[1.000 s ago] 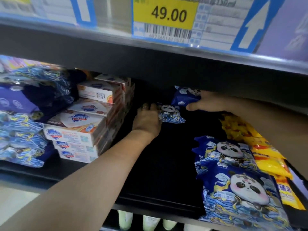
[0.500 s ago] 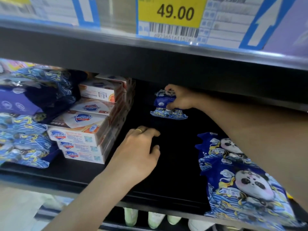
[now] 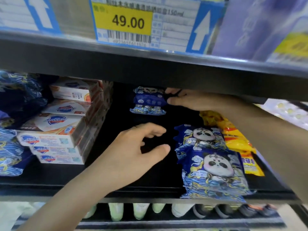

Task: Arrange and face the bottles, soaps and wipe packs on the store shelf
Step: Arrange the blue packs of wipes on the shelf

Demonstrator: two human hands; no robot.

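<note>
Here we set down what we see, line by line.

Small wipe pack: we find the small wipe pack [image 3: 148, 101], blue with a panda print, standing deep on the black shelf [image 3: 50, 176], just above the centre of the frame and under the dark lip of the shelf above.

Right hand: our right hand [image 3: 188, 101] reaches in from the right edge; its fingertips pinch the right end of the small wipe pack.

Left hand: our left hand [image 3: 133, 157] comes up from the lower left and hovers over the bare shelf floor at centre frame, fingers and thumb loosely curved and spread, holding nothing. It sits below the small wipe pack and apart from it.

Panda wipe packs: two larger panda wipe packs [image 3: 213, 165] lie overlapped at lower right, just to the right of the left hand.

Yellow packs: yellow packs [image 3: 236, 140] lie beside them, partly under the right forearm.

Soap boxes: stacked soap boxes [image 3: 58, 130] fill the left centre, well to the left of both hands.

Blue packs: more blue packs [image 3: 11, 147] crowd the far left edge.

Price tag: a yellow price tag [image 3: 123, 20] reading 49.00 sits at top centre.

Bottles: pale bottle tops [image 3: 116, 212] show along the bottom edge.
</note>
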